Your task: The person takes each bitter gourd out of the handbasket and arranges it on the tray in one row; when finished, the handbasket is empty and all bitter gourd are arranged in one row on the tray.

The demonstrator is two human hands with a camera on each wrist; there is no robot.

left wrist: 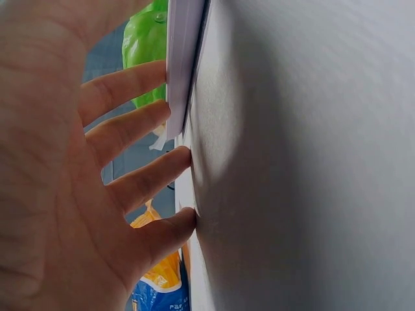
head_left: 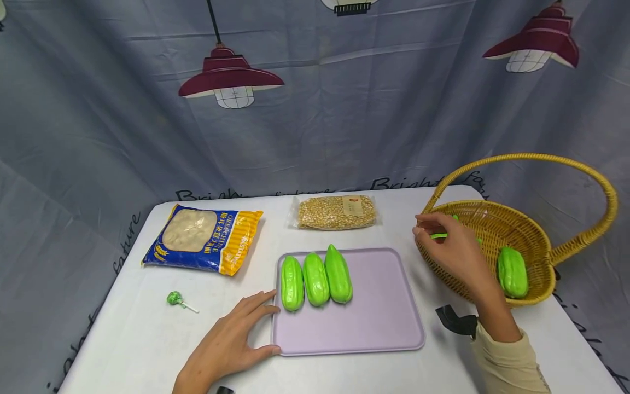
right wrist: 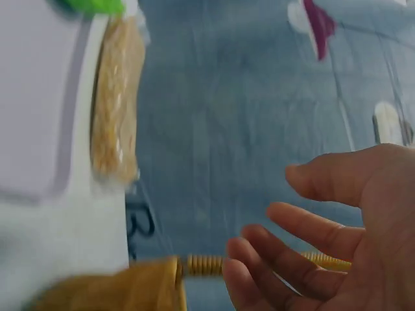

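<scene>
The right hand [head_left: 454,253] hangs over the near-left rim of the wicker basket [head_left: 512,220], fingers loosely curved and thumb apart, gripping nothing. In the basket, right of that hand, a green gourd [head_left: 513,272] lies with its long axis running roughly away from the person; more green shows partly hidden behind the fingers. The left hand [head_left: 235,338] is spread, its fingertips and thumb at the left edge of the lilac tray [head_left: 374,325]. Just beyond those fingertips, three gourds [head_left: 316,280] lie side by side lengthwise, the rightmost pointing its tapered tip away, slightly leftward.
</scene>
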